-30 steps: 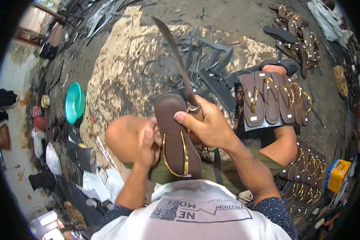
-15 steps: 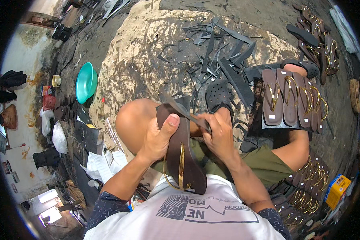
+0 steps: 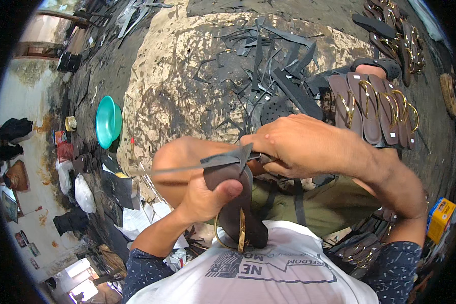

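Observation:
My left hand (image 3: pixel 205 194) grips a brown flip-flop (image 3: pixel 236 209) with a gold strap (image 3: pixel 242 228), its thumb lying across the footbed. The heel end of the sandal rests against my white shirt. In my right hand (image 3: pixel 301 144) is a knife (image 3: pixel 180 169), its blade blurred and pointing left across the sandal's far end. A dark flap of sole rubber (image 3: pixel 229 157) sticks up at that end, beside the blade. My right fingers wrap the handle, which is mostly hidden.
Dark rubber offcuts (image 3: pixel 258 55) lie scattered on the floor ahead. At right, a row of gold-strapped flip-flops (image 3: pixel 372 111) sits by my foot, with more sandals (image 3: pixel 390 30) beyond. A green basin (image 3: pixel 108 122) stands left; a yellow box (image 3: pixel 441 220) is at lower right.
My right hand has swung up and rightward with the knife, its elbow lifting outward. The blade now points left across the far end, where a rubber flap stands up. The left hand still holds the flip-flop.

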The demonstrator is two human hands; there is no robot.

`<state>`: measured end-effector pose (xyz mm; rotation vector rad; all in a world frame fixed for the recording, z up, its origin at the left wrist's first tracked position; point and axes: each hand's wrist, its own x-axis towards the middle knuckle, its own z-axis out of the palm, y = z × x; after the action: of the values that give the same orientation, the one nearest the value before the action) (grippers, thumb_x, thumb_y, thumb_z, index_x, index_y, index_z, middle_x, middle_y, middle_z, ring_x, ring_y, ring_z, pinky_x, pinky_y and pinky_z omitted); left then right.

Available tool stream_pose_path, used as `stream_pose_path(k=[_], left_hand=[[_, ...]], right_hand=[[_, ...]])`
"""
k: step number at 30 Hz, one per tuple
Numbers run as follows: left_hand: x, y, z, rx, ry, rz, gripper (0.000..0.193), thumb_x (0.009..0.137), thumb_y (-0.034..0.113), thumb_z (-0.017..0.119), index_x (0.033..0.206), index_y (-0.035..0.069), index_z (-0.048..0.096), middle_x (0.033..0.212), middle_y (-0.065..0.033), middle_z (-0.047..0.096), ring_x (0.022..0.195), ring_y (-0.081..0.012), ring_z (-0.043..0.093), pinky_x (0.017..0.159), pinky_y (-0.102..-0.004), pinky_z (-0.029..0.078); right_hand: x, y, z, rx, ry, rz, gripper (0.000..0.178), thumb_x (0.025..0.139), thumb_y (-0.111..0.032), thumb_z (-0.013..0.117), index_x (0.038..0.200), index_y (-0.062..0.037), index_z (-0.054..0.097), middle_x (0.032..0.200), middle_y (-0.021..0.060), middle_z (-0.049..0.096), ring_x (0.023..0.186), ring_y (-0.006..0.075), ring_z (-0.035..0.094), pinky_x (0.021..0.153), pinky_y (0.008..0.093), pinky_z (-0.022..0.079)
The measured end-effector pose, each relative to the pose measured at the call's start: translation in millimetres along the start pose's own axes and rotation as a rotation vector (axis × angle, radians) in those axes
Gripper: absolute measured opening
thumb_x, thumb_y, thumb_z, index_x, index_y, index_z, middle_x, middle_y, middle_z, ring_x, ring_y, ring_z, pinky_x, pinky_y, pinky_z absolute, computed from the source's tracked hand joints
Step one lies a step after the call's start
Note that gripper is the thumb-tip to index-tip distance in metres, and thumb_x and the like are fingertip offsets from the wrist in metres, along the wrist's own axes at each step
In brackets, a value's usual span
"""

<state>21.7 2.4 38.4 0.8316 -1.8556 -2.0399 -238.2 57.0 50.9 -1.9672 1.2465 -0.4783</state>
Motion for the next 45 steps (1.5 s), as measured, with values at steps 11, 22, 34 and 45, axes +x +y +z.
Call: stream_pose_path(k=[11,22,34,45], left_hand=[[9,-7,-7,0.039,-0.240,-0.141,0.069,0.102,0.059,0.061,0.130,-0.004,0.061,0.111,-0.0022,0.067,0.097,-0.0132,0.062,0.087,-0.0288,0.051],[65,-84,7,-0.895,0.155,0.160,0.061,0.096,0.055,0.073,0.131,0.007,0.057,0.128,-0.0086,0.065,0.109,-0.0240,0.066,0.093,-0.0461,0.058],[64,-75,64,-0.765,0.648,-0.029,0.043,0.101,0.051,0.068,0.124,0.014,0.062,0.109,-0.0017,0.068,0.101,-0.0193,0.068,0.087,-0.0416,0.059],[50,-83,39,-0.700,0.509,-0.111,0.032,0.103,0.030,0.069,0.118,0.003,0.061,0.112,-0.0103,0.069,0.091,-0.0192,0.071,0.078,-0.0354,0.062]], right_hand=[[4,9,-40,0.182,-0.177,0.079,0.044,0.091,-0.015,0.070,0.134,-0.0092,0.062,0.111,0.0199,0.075,0.104,0.0360,0.074,0.089,0.0448,0.058],[-25,25,103,0.289,0.880,0.193,0.057,0.090,0.002,0.069,0.145,-0.0090,0.056,0.133,0.0160,0.068,0.105,0.0333,0.072,0.088,0.0402,0.058],[-50,34,167,0.112,0.814,0.475,0.050,0.080,0.001,0.074,0.127,-0.0149,0.063,0.102,0.0152,0.066,0.091,0.0413,0.069,0.074,0.0500,0.056],[-8,46,109,0.896,0.555,0.431,0.038,0.099,-0.037,0.071,0.122,-0.0067,0.068,0.090,0.0126,0.076,0.079,0.0229,0.073,0.068,0.0354,0.055]])
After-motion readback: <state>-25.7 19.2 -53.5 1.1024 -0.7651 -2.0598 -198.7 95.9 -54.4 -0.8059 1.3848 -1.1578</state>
